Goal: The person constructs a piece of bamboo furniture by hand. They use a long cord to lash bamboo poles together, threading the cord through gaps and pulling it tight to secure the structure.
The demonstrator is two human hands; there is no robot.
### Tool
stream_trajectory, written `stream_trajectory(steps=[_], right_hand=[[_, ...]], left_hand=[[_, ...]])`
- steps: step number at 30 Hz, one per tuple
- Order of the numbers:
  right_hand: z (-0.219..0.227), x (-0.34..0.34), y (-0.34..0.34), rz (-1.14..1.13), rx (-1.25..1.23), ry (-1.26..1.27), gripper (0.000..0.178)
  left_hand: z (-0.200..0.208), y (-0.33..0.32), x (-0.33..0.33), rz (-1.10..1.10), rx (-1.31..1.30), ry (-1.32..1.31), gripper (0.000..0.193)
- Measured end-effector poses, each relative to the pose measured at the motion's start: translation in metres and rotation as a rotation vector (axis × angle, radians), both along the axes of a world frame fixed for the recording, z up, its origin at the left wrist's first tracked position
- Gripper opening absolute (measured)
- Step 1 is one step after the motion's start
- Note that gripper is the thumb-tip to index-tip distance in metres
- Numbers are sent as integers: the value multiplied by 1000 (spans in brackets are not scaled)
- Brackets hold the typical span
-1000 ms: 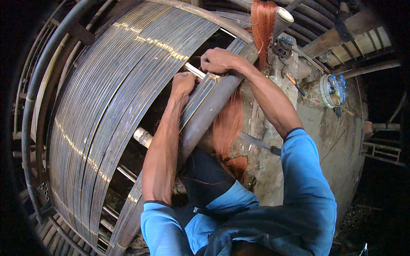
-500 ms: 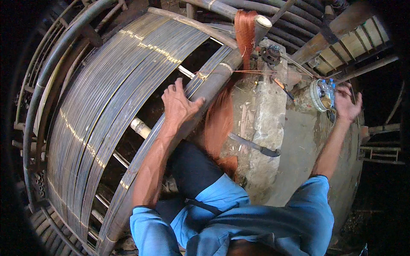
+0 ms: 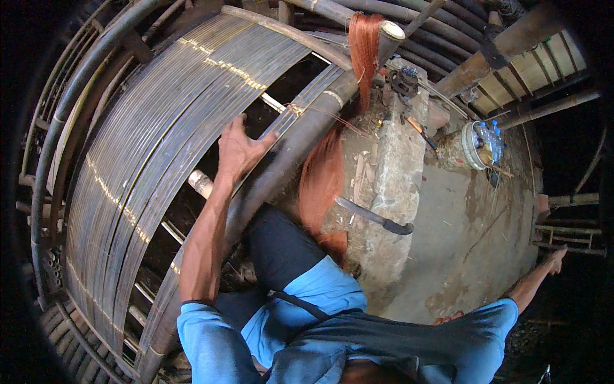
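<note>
My left hand [image 3: 242, 150] is open, its thumb apart from the fingers, over the dark gap and the edge of a narrow band of long dark strips [image 3: 318, 89]. Just beyond it, thin reddish cord [image 3: 295, 110] is tied around these strips, with loose lengths trailing right. Beside the band runs a thick dark pole [image 3: 291, 153]. My right hand [image 3: 555, 261] is stretched far out to the right; its fingers are too small and unclear to read. To the left spreads a wide panel of strips [image 3: 160, 128], bound with pale ties.
Reddish fibre bundles hang over a pole end [image 3: 363, 51] and lie below the thick pole [image 3: 323, 185]. A blade with a dark handle [image 3: 377, 216] rests by a stone ledge [image 3: 396, 192]. Farther off are an orange-handled tool [image 3: 420, 131] and a bucket [image 3: 473, 146] near plastic bottles.
My right hand has swung down and outward to the far right edge. My left hand has shifted slightly left and nearer. The cord, stretched rightward before, now trails slack.
</note>
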State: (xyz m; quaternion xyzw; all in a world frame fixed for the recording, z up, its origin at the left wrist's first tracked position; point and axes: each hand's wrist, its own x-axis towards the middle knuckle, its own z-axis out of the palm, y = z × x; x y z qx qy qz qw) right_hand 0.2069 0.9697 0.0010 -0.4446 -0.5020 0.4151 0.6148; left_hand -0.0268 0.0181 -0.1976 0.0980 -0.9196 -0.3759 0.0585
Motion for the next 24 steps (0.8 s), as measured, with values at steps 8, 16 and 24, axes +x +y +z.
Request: stream_trajectory(steps=[8,16,24], right_hand=[[-215,-121,-260,1068,546,-1732,89],[-222,-368,-652,1680,908,-388,47],[-238,-466,-675,1779,1352,-605,55]], left_hand=[[-1,100,-9,-119,-549,-161,133],[-26,146,-58,-174,-549,185,109],[-43,164,-113,-43,-651,-48,81]])
